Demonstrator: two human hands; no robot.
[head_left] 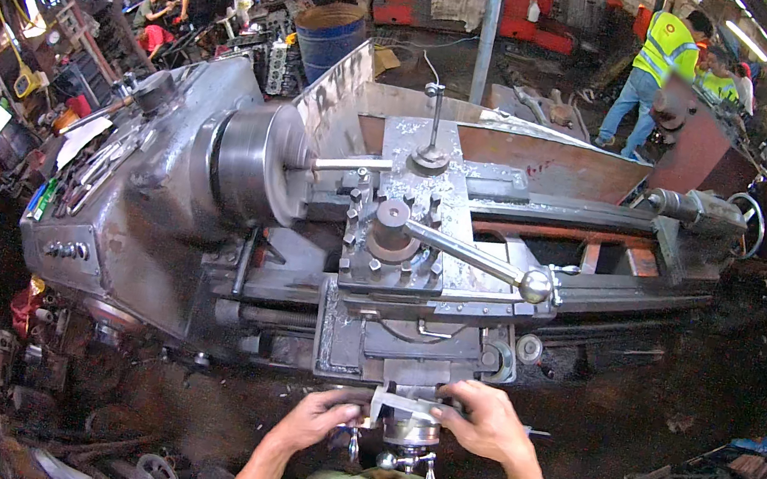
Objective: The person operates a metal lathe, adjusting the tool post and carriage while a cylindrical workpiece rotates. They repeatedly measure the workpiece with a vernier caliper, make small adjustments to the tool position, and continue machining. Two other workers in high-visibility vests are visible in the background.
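Low in front of my body, a vernier caliper [404, 405] lies crosswise between my hands. My left hand [325, 419] pinches its jaw end, and my right hand [487, 423] grips the sliding part, with the thin beam tip poking out beyond it. Just beneath are the lathe's cross-slide handwheel [410, 435] and its crank handles. Ahead of my hands sits the tool post [393, 241] with its ball-ended lever [472, 256]. A round metal rod [352, 165] reaches from the chuck [254, 162] toward the tool post. The chuck's surface looks smeared, as if turning.
Tools lie on the headstock [135, 178] at left. The tailstock [702, 217] stands at the right end of the bed. A blue drum [327, 42] and a pole [489, 29] rise behind. A person in a yellow vest [662, 58] stands far right. Metal scrap surrounds the lathe.
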